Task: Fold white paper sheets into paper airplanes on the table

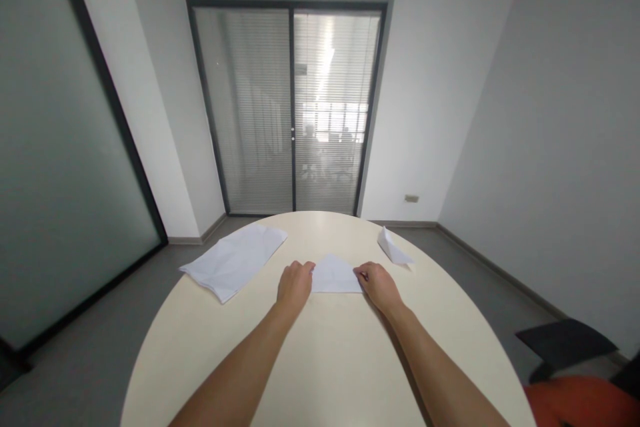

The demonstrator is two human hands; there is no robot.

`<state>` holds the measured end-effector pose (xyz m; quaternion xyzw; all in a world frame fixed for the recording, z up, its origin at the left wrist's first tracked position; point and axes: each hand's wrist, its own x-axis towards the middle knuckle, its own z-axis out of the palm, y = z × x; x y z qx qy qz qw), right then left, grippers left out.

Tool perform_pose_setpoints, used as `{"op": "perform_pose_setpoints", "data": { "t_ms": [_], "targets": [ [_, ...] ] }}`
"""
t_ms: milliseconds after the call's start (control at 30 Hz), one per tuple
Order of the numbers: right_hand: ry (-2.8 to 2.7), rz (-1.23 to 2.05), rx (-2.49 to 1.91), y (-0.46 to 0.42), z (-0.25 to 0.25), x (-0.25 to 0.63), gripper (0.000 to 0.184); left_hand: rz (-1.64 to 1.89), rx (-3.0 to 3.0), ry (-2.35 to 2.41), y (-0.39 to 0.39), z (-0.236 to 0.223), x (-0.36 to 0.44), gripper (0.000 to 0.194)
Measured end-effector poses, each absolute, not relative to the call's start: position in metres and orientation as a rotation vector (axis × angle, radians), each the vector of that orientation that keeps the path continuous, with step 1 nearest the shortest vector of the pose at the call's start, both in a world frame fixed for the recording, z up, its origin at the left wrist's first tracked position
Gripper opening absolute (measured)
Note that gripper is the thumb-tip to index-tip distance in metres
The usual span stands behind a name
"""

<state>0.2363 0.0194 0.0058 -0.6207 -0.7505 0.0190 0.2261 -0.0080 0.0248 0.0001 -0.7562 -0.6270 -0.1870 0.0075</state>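
At the pale table (320,360) before blinds-covered glass doors (290,107), my left hand (296,282) and right hand (379,285) pinch folded paper (336,277).

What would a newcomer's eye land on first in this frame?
Probably the two hands, pinching either side of a small white paper mid-table. Next, the larger white sheets at the table's far left, and a folded paper at far right. Behind, the bright glass doors with blinds draw the eye.
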Motion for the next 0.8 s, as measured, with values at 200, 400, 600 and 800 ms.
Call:
{"op": "perform_pose_setpoints", "data": {
  "t_ms": [200, 400, 600, 800],
  "targets": [
    [-2.154, -0.021, -1.729, 0.014, 0.011, 0.229, 0.034, -0.472, -2.395, -1.874, 0.021, 0.005, -0.004, 0.037],
    [-2.198, -0.096, -1.777, 0.002, 0.019, 0.215, 0.038, -0.523, -2.441, -1.737, 0.008, 0.014, 0.002, 0.033],
    [-2.237, 0.020, -1.870, 0.001, 0.010, 0.208, 0.074, -0.584, -2.516, -1.651, 0.004, 0.013, 0.003, 0.039],
    [-2.219, 0.042, -1.964, 0.003, 0.002, 0.208, 0.076, -0.592, -2.587, -1.587, 0.008, 0.002, 0.003, 0.045]
  ]
}}
